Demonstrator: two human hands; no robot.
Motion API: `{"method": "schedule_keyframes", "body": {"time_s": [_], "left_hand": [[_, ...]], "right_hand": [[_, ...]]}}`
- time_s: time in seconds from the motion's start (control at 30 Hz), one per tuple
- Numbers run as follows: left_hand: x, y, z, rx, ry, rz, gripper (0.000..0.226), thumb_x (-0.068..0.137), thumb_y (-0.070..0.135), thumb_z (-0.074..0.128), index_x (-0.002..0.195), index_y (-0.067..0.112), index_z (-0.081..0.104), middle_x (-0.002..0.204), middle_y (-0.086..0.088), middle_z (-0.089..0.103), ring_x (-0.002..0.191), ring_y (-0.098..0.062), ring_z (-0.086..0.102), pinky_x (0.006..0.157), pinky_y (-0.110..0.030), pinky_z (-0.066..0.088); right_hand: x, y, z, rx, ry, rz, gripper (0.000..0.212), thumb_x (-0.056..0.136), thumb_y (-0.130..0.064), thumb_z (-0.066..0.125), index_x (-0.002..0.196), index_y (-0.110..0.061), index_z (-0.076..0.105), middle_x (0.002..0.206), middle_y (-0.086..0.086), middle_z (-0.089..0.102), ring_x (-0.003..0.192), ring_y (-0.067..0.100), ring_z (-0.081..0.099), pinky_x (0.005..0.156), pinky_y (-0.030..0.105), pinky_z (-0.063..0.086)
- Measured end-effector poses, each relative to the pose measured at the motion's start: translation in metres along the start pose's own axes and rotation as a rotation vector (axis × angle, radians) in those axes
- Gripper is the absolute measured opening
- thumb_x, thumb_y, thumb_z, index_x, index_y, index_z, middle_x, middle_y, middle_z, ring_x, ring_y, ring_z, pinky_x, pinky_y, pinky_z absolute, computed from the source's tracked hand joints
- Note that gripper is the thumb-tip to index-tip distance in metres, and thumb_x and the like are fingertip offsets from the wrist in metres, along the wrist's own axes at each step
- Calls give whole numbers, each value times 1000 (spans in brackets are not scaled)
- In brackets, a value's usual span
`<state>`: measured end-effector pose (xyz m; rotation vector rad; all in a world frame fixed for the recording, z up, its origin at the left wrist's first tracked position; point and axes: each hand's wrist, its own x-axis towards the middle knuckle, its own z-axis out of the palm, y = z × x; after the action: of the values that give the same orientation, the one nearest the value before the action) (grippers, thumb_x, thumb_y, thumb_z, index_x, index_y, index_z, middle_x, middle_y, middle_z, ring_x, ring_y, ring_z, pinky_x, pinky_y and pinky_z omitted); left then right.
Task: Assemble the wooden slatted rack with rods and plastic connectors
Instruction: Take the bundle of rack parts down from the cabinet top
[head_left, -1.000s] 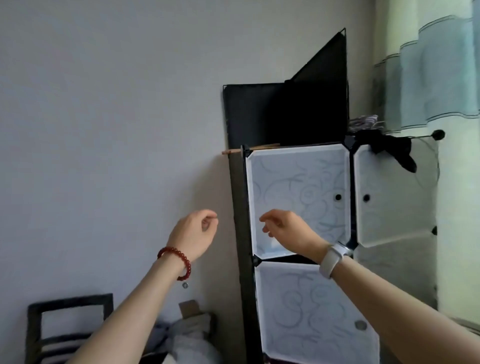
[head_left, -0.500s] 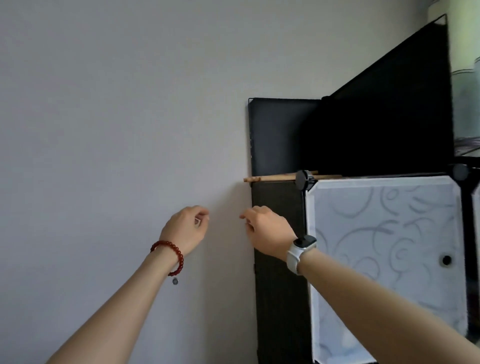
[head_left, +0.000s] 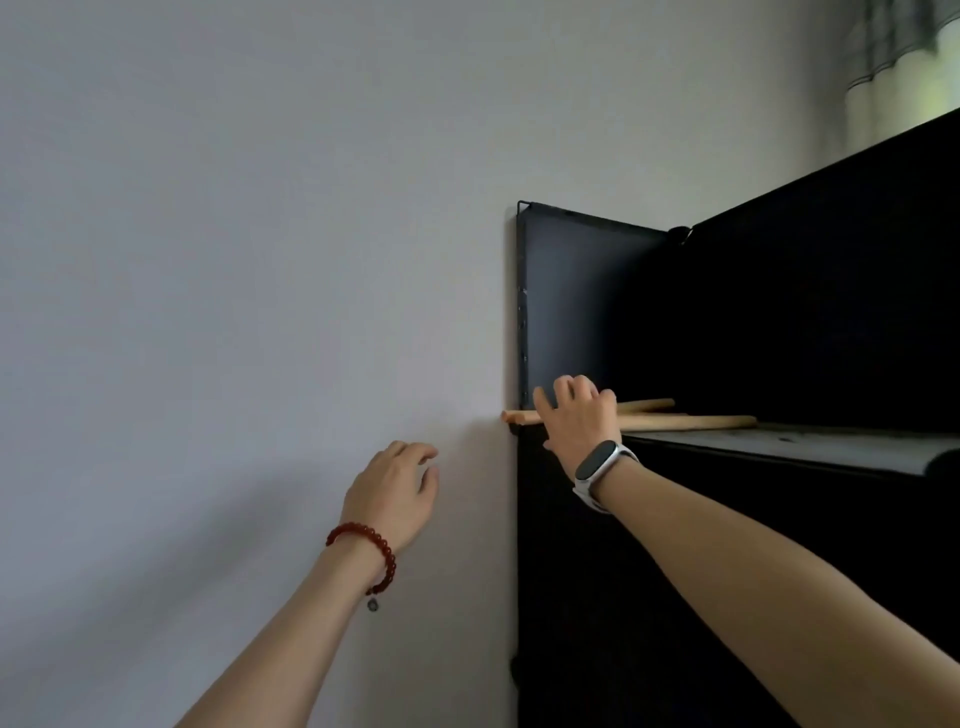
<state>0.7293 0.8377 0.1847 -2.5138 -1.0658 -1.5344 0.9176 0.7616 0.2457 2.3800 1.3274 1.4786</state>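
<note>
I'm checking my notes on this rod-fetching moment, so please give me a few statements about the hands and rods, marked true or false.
1. Two wooden rods lie on top of the black cabinet. True.
2. The right hand is at the rods. True.
3. The left hand holds a rod. False: it holds nothing and is beside the wall.
4. The red bead bracelet is on the right wrist. False: it is on the left wrist; the right wears a watch.
5. One rod end sticks out past the cabinet's left edge. True.

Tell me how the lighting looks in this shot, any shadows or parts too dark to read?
Head view: dim, soft light; the black cabinet interior is nearly featureless, the wooden rods stay readable, and the left hand throws a faint shadow on the wall.
</note>
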Motion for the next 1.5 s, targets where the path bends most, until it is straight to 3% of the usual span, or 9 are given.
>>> {"method": "schedule_keyframes", "body": {"time_s": [0.2, 0.33, 0.4, 0.5, 0.6, 0.8, 1.17, 1.37, 1.5], "left_hand": [[31, -21, 48, -96, -14, 63, 30, 96, 25, 43, 122, 22, 56, 122, 6, 55, 112, -10, 51, 88, -25, 44], [58, -9, 68, -142, -22, 111, 31, 96, 23, 42, 124, 18, 55, 123, 1, 55, 113, -15, 51, 88, -29, 45], [75, 3, 78, -150, -28, 180, 31, 96, 22, 43, 125, 17, 54, 125, -2, 53, 114, -20, 48, 86, -33, 45], [104, 19, 100, -51, -98, 274, 40, 96, 30, 43, 135, 20, 41, 137, -2, 40, 123, -23, 38, 92, -37, 42], [135, 30, 120, 24, -311, 277, 52, 96, 45, 37, 144, 27, 26, 147, 2, 28, 133, -23, 27, 103, -42, 32], [162, 39, 136, -33, -472, 340, 45, 99, 42, 31, 138, 23, 44, 136, -9, 48, 124, -25, 44, 103, -33, 33], [131, 42, 105, -280, -165, 305, 40, 89, 18, 62, 129, 15, 55, 109, -12, 60, 104, -25, 57, 86, -19, 37], [99, 46, 78, -299, 81, 246, 33, 86, 11, 64, 119, 10, 63, 91, -13, 58, 78, -22, 53, 71, -21, 36], [80, 70, 47, -254, 163, 264, 34, 85, 5, 64, 118, 12, 64, 91, -14, 56, 76, -28, 55, 68, -27, 39]], "right_hand": [[18, -3, 20, -40, 25, -135, 43, 101, -18, 35, 141, -31, 28, 110, 6, 53, 98, 22, 51, 67, 29, 41], [9, -4, 9, 20, 61, -118, 26, 99, -10, 32, 120, -11, 48, 110, 8, 52, 100, 25, 49, 64, 31, 38], [-2, -3, 2, 34, 127, -95, 19, 96, -12, 40, 108, -11, 55, 102, 6, 55, 93, 23, 52, 60, 29, 37], [-14, 3, 0, -36, 269, -25, 11, 69, -23, 76, 75, -22, 68, 72, -4, 61, 65, 13, 59, 46, 23, 43], [-15, 4, 13, -40, 312, 20, 11, 66, -26, 77, 74, -25, 70, 71, -4, 62, 64, 12, 60, 48, 23, 47], [-11, 2, 18, -24, 391, 71, 12, 62, -24, 78, 70, -24, 70, 67, -3, 61, 61, 13, 59, 47, 24, 46], [-6, 7, 5, -55, 347, 33, 5, 66, -26, 69, 62, -28, 67, 61, -5, 60, 60, 6, 58, 47, 21, 43], [-10, 41, -26, -47, 336, 42, 9, 73, -21, 64, 76, -29, 66, 69, -10, 62, 67, 6, 60, 53, 21, 45], [-22, 65, -58, -44, 366, 47, 24, 68, -13, 46, 69, -26, 66, 62, -10, 60, 61, 8, 59, 49, 21, 40]]}}
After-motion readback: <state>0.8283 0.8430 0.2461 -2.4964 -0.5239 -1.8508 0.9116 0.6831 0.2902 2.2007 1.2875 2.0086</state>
